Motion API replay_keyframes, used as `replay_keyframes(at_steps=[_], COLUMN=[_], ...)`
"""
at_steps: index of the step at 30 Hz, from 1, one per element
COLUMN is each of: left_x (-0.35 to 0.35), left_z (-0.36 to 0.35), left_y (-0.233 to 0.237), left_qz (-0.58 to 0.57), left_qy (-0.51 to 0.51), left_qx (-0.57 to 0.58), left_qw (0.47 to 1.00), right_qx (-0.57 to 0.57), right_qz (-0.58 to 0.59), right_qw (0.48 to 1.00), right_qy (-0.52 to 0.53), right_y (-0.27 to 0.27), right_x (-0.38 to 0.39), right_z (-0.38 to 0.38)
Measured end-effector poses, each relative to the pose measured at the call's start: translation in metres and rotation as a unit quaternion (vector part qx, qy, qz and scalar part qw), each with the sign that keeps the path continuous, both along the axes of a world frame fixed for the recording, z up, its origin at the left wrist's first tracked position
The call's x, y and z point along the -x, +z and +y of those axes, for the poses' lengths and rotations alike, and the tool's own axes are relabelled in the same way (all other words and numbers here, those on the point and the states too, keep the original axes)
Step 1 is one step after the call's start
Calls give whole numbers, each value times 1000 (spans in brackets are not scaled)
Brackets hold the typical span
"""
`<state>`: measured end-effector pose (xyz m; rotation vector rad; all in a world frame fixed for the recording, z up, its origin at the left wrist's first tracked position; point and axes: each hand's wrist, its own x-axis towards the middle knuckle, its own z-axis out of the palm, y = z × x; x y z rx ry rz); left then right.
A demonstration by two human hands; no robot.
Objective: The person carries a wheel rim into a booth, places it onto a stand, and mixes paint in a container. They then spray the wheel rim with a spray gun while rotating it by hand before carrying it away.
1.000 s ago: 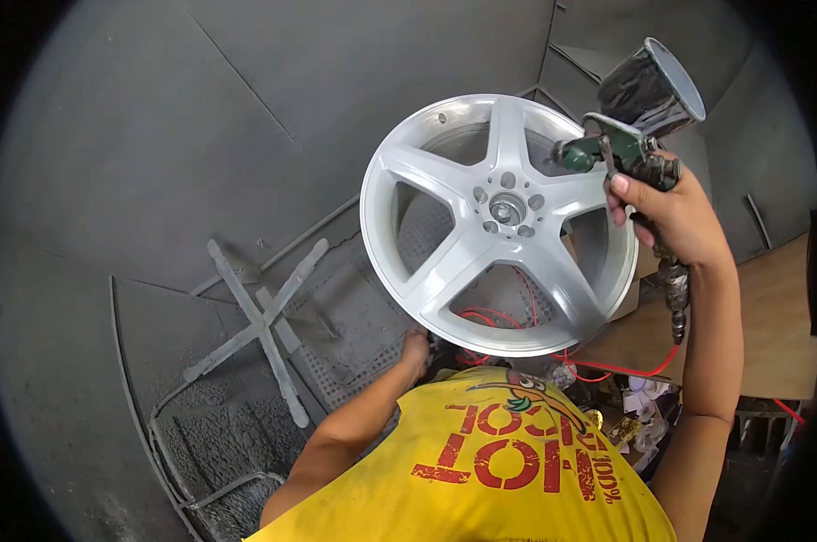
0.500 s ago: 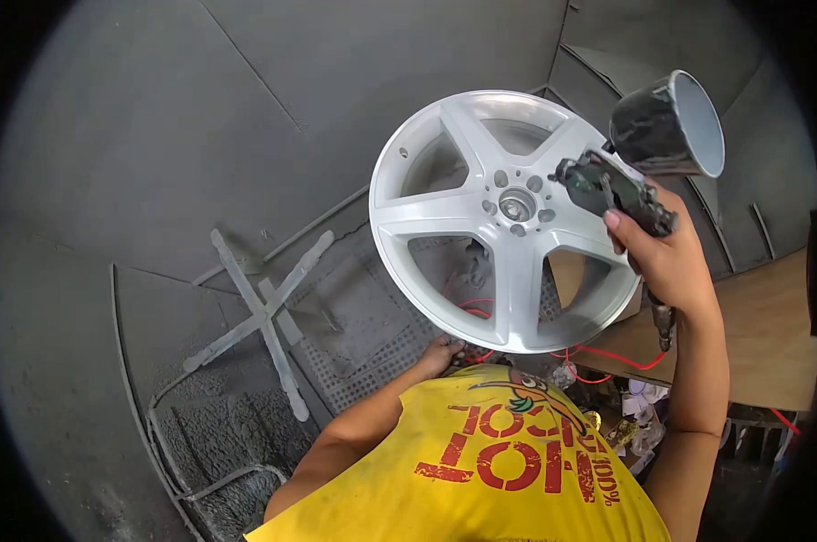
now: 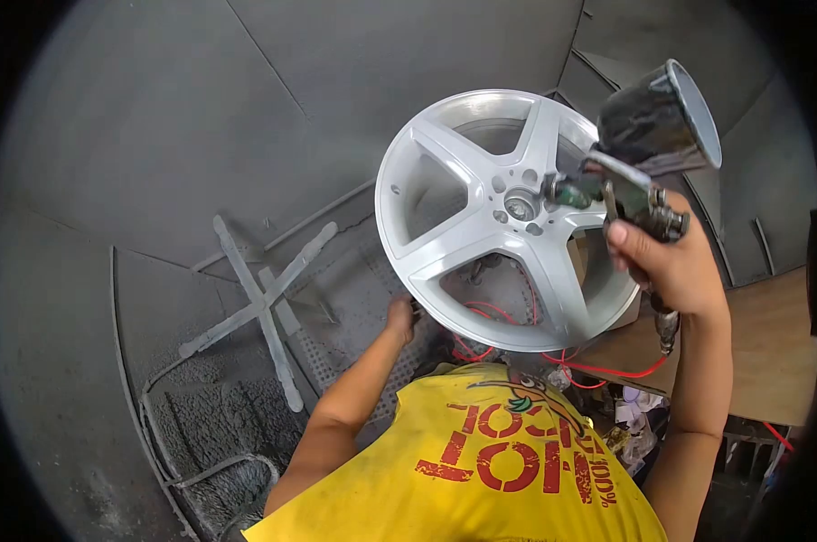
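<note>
My right hand (image 3: 657, 257) is wrapped around a paint spray gun (image 3: 625, 194), its thumb on the near side by the trigger. A dark cup (image 3: 652, 126) with a pale rim sits on top of the gun. The nozzle overlaps the hub area of a silver-white five-spoke alloy wheel (image 3: 490, 230), which stands tilted before me. Low on the wheel's left, my left hand (image 3: 401, 321) has its fingers curled close to the rim's edge; I cannot tell what is in them. A red hose (image 3: 621, 371) hangs near the gun's lower end.
Grey-coated walls (image 3: 155, 117) surround the spot. A grey cross-shaped stand (image 3: 262, 307) is on the left, above a rough dark slab (image 3: 223, 411). To the right is a brown board (image 3: 770, 343), with crumpled litter (image 3: 639, 434) below it. Perforated grey flooring (image 3: 336, 348) shows under the wheel.
The wheel has turned, so its spokes stand at different angles. My left hand has moved up and left along the rim's side. The spray gun has shifted slightly and tipped.
</note>
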<state>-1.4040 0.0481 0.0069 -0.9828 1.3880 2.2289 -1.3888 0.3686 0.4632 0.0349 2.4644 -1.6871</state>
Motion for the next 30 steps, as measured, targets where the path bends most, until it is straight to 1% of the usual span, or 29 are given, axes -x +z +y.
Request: replay_keyframes(at_steps=[1, 2, 3, 4, 5, 6, 8, 10, 12, 13, 15, 17, 19, 20, 21, 22, 23, 24, 26, 27, 28, 29, 30], left_x=[7, 11, 12, 12, 9, 7, -5, -16, -26, -30, -40, -49, -57, -59, -61, -63, -65, -65, -67, -73, -82, -87, -86], left_z=[-2, -4, -6, -11, -10, -9, 7, 17, 23, 25, 30, 37, 46, 49, 53, 56, 58, 54, 43, 39, 32, 29, 27], left_y=[-3, -6, -16, -37, -39, -42, -18, -3, -5, -9, -17, -8, -1, 11, 22, 49, 63, 61, 48, 24, -13, -32, -23], left_qz=[5, 11, 14, 17, 14, 12, -3, -5, -4, -2, -7, -21, -8, -10, -12, -25, -37, -39, -44, -2, 41, 83, 70], left_qy=[4, 7, -6, -20, -27, -34, -33, -28, -29, -33, -45, -63, -73, -88, -104, -130, -155, -220, -345, -404, -459, -511, -547], left_qx=[-10, -20, -22, -23, -17, -12, 14, 21, 24, 23, 14, 1, 6, 19, 32, 56, 79, 83, 88, 48, 7, -34, -55], left_qw=[1000, 1000, 1000, 999, 999, 999, 999, 999, 999, 999, 999, 998, 997, 996, 994, 990, 984, 971, 933, 914, 887, 855, 832], right_qx=[23, 36, 35, 34, 32, 33, 40, 51, 44, 14, 0, 1, 7, 11, 49, 65, 46, 26, -7, -31, -54, -46, -57], right_qz=[4, 34, 46, 58, 84, 66, 64, 34, 10, 9, -2, -2, -13, -17, -3, -3, -15, -27, -6, 8, 21, 24, 30], right_qw=[1000, 999, 998, 998, 996, 997, 997, 998, 999, 1000, 1000, 1000, 1000, 1000, 999, 998, 998, 999, 1000, 999, 998, 999, 998], right_qy=[13, 8, 1, -7, -10, -23, -26, -16, 0, -8, -9, -5, 13, 20, 5, 26, 32, 39, 29, 23, 17, 16, 0], right_y=[5, 1, 4, 6, 7, 11, 13, 15, 15, 14, 11, 8, 5, 4, 2, -2, -4, -6, -9, -10, -11, -11, -11], right_x=[7, 15, 22, 29, 36, 42, 54, 61, 65, 64, 61, 55, 53, 50, 44, 42, 39, 36, 32, 31, 29, 27, 26], right_z=[2, 4, 6, 7, 7, 8, 10, 13, 18, 17, 18, 17, 17, 18, 10, 9, 8, 7, 0, -2, -4, -5, -6])
